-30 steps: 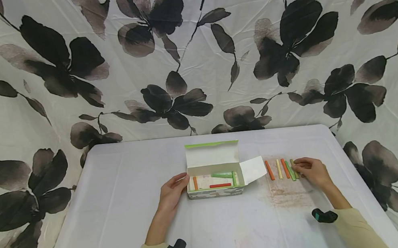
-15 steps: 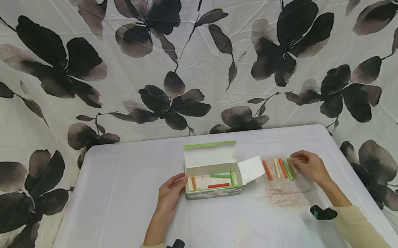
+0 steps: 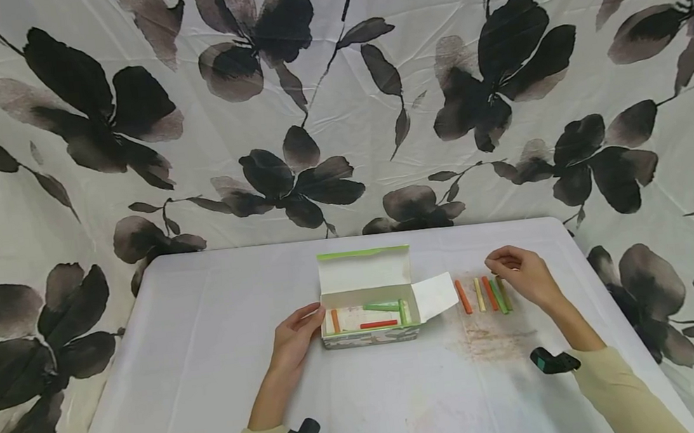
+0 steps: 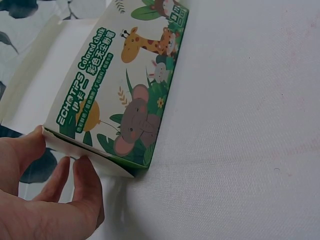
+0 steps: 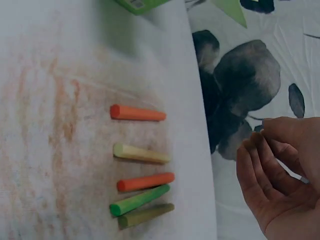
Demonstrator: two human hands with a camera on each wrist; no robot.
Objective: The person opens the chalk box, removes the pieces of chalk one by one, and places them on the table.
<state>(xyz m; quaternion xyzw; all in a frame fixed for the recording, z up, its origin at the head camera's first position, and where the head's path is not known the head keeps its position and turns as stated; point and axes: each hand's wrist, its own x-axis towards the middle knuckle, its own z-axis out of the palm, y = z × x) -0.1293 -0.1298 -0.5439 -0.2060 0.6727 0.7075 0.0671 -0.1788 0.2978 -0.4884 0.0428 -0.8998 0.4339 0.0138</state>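
An opened colored chalk box (image 3: 370,339) lies on the table with several sticks inside, among them a red chalk (image 3: 379,324) and a green chalk (image 3: 380,307). My left hand (image 3: 293,344) grips its left end; the left wrist view has the thumb at one corner and fingertips at the end flap (image 4: 107,165). To the right, several chalk sticks lie in a row: orange (image 5: 140,113), pale yellow (image 5: 142,153), orange-red (image 5: 145,182), green (image 5: 140,200) and olive (image 5: 146,216). Beyond the row's upper end hovers my right hand (image 3: 525,277), fingers loosely curled, nothing visible in them.
Above the box, its lid (image 3: 364,269) stands raised, while the side flap (image 3: 436,295) sticks out toward the row. Chalk smears (image 3: 493,342) mark the white tablecloth (image 3: 205,316). A flower-patterned cloth (image 3: 285,110) hangs behind the table's far edge.
My right hand has left the olive stick at the row's right end and moved up and to the left. The left hand stays at the box; the whole head view shifts slightly.
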